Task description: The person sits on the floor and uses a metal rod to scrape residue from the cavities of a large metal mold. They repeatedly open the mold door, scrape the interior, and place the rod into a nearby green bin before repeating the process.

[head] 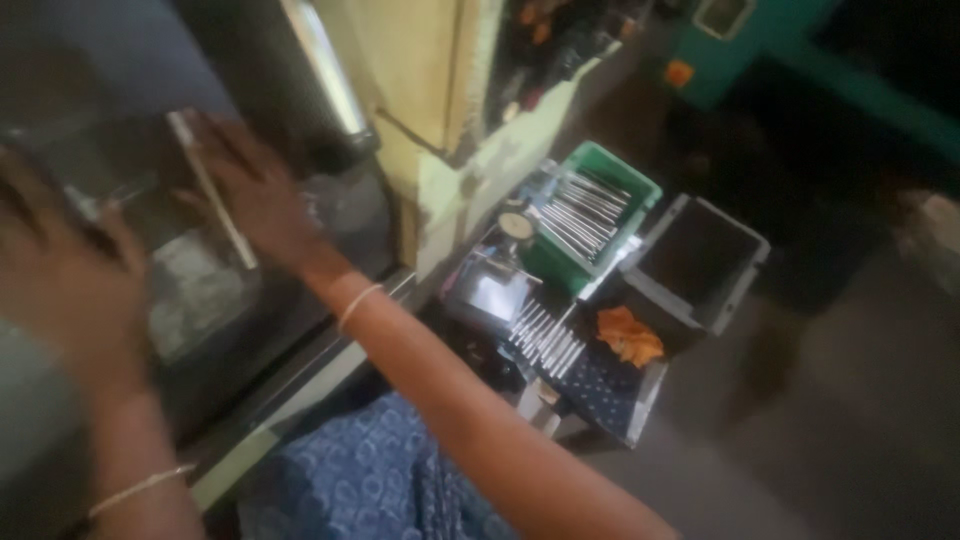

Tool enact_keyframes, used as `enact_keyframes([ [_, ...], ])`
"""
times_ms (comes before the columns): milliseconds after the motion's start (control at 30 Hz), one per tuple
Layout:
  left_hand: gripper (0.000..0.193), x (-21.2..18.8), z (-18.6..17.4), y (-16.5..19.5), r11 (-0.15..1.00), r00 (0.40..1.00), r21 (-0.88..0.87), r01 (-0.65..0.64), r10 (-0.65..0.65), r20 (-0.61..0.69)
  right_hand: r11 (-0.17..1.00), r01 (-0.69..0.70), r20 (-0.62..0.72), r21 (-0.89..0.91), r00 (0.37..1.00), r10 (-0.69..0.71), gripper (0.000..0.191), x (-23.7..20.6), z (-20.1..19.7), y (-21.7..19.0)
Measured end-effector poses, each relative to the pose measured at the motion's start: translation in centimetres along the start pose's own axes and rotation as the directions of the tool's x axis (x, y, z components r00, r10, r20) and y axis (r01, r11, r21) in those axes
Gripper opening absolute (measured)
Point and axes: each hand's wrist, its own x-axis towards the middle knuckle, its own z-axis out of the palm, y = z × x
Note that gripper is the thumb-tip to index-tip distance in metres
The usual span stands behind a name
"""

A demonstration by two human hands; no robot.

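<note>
- A thin, pale metal strip (212,190) lies slantwise across the dark machine bed (190,290), under the black cylinder (300,80).
- The right hand (250,190) reaches forward, arm outstretched, fingers spread flat over the strip, pressing rather than gripping it.
- The left hand (65,270) is raised left of the strip, blurred; whether its fingers hold anything cannot be told.
- Right of the strip, a green crate (640,185) holds metal rods (580,215); further rods (545,338) and an orange cloth (630,335) lie on a small bench (620,400).

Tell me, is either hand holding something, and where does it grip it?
The right hand lies over a thin pale rod near its upper end; blur hides whether the fingers close on it. The left hand appears to hold nothing.
</note>
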Motion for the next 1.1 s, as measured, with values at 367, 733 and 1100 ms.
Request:
enact_keyframes([
  [367, 0.068, 0.9, -4.1, 1.5, 0.991, 0.963, -0.004, 0.133, -0.129, 0.239, 0.997, 0.067, -0.112, 0.032, 0.992, -0.063, 0.051, -0.7, -2.8, -2.5],
  [733, 0.069, 0.6, -3.3, 0.4, 0.99, 0.973, -0.061, 0.125, -0.11, 0.203, 0.999, -0.034, -0.162, -0.024, 0.986, 0.03, 0.047, -1.8, -1.5, -1.9],
  [1100, 0.067, -0.6, -1.9, -1.6, 0.997, 0.991, -0.024, 0.074, -0.071, 0.118, 0.999, 0.022, -0.219, -0.026, 0.975, -0.028, 0.043, -1.7, -1.7, -3.1],
])
